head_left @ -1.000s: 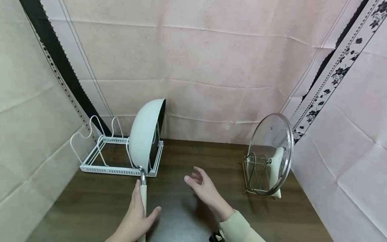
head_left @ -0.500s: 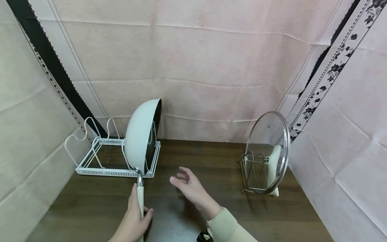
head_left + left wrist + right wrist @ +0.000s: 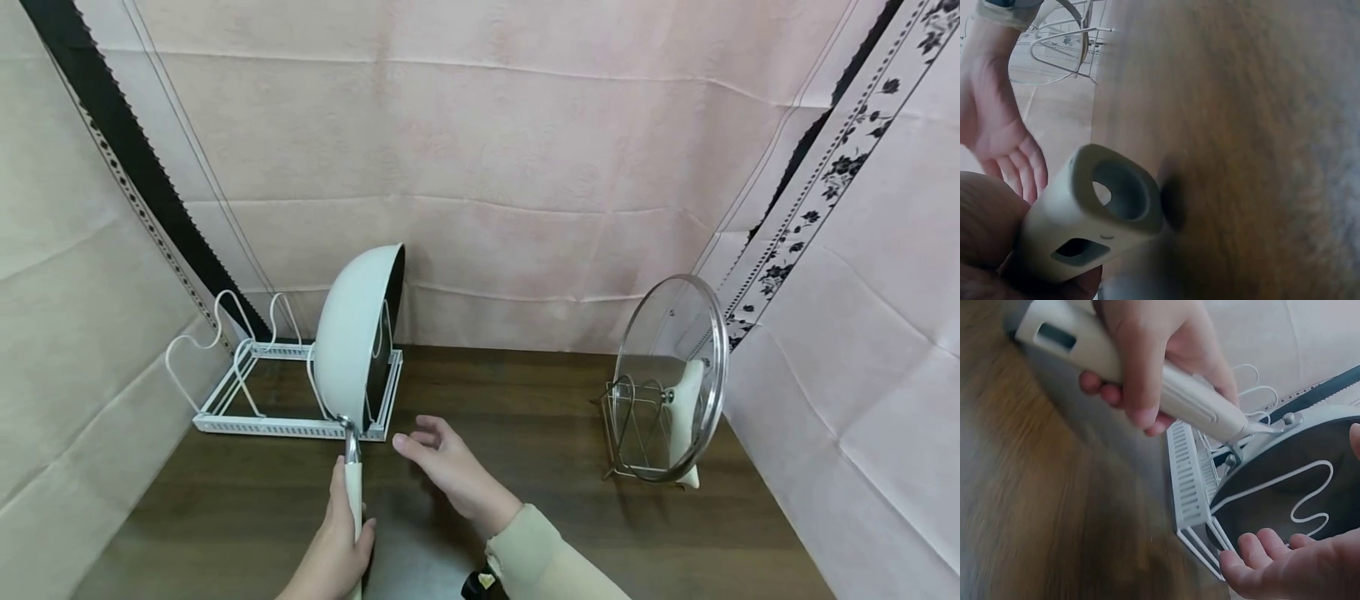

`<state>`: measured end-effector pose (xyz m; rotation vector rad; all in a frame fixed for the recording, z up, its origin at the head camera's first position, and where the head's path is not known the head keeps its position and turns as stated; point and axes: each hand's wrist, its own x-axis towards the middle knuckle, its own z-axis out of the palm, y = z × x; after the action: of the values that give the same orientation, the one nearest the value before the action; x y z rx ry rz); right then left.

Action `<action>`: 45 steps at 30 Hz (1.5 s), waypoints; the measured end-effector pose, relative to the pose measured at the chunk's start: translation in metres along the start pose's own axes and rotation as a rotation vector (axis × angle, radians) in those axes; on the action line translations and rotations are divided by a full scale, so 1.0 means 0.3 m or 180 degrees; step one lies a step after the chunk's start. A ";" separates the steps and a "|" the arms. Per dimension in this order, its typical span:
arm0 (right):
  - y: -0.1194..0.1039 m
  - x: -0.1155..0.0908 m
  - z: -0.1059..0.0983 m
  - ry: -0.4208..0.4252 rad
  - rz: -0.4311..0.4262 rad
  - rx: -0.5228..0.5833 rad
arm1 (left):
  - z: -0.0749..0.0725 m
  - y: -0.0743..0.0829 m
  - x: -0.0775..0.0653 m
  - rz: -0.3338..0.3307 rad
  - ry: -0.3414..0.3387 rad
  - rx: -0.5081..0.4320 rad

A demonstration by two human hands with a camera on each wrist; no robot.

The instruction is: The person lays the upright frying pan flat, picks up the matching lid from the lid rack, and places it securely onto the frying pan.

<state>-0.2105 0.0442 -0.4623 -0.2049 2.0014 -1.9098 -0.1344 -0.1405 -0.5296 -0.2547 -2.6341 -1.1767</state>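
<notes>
A white frying pan (image 3: pixel 348 333) with a dark inside stands on its edge in a white wire rack (image 3: pixel 270 427). Its pale handle (image 3: pixel 354 492) points toward me, and my left hand (image 3: pixel 330 546) grips it, with thumb and fingers wrapped around it in the right wrist view. The handle's hollow end (image 3: pixel 1085 219) sticks out of that hand in the left wrist view. My right hand (image 3: pixel 453 479) is just right of the handle, holding nothing, its fingers loosely bent. In the right wrist view its fingertips (image 3: pixel 1260 550) appear in front of the pan's dark inside.
At the right, a glass lid (image 3: pixel 716 408) with a metal rim stands upright in a small wire stand (image 3: pixel 633 425). A long white piece (image 3: pixel 684 408) shows at the lid. Cloth-covered walls (image 3: pixel 525 167) enclose the brown wooden tabletop (image 3: pixel 555 400) at the back and sides.
My right hand has moved left toward the pan handle. My left hand's thumb has come in from apart to close around the handle. The pan remains in the rack.
</notes>
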 end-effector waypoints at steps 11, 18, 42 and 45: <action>-0.027 0.045 0.079 -0.0130 0.0225 0.0529 | -0.003 0.007 0.003 -0.0466 -0.0133 -0.0440; -0.023 0.061 0.109 -0.0207 0.0253 0.0868 | -0.001 -0.001 -0.002 -0.0474 -0.0062 -0.0313; 0.000 0.123 0.214 -0.0519 0.0397 0.1689 | 0.014 0.000 -0.006 -0.1335 -0.0363 -0.1424; 0.008 0.132 0.226 -0.0446 0.0438 0.1656 | 0.017 -0.001 -0.004 -0.1371 -0.0439 -0.1440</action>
<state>-0.2224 -0.0328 -0.4722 -0.0576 1.3358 -2.1767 -0.1342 -0.1368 -0.5334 0.1741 -2.5766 -1.9588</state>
